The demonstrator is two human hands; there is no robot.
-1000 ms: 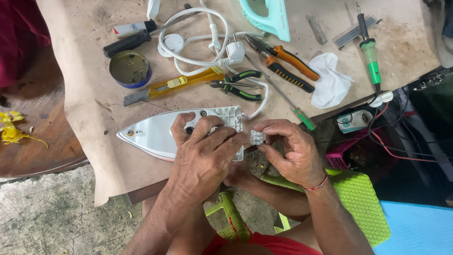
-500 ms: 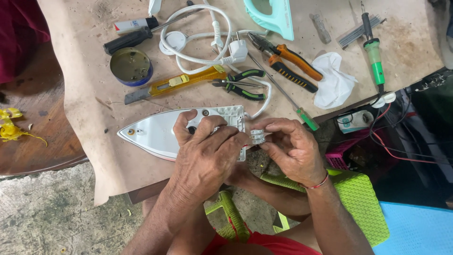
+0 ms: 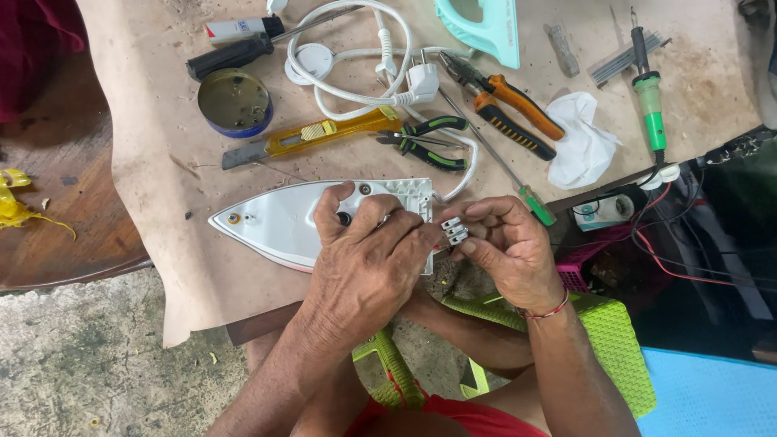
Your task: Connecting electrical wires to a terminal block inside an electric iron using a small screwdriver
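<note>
A white clothes-iron body (image 3: 275,220) lies on its side on brown paper, its pointed nose to the left. My left hand (image 3: 368,259) grips its rear end, fingers over the top edge. My right hand (image 3: 506,243) pinches a small white terminal block with metal contacts (image 3: 454,231) just off the iron's rear corner, close to my left fingertips. A white power cord with plug (image 3: 421,81) runs from behind the iron across the table.
Above the iron lie a yellow utility knife (image 3: 316,133), green-handled pliers (image 3: 429,142), orange-handled pliers (image 3: 506,101), a green screwdriver (image 3: 534,202), a round tin (image 3: 235,101), a white tissue (image 3: 579,146), a green soldering iron (image 3: 649,97) and a teal iron handle (image 3: 486,28). A green stool (image 3: 615,340) stands below.
Both hands have stayed at the iron's rear end. The terminal block now shows more clearly between my right fingers. The view has shifted slightly.
</note>
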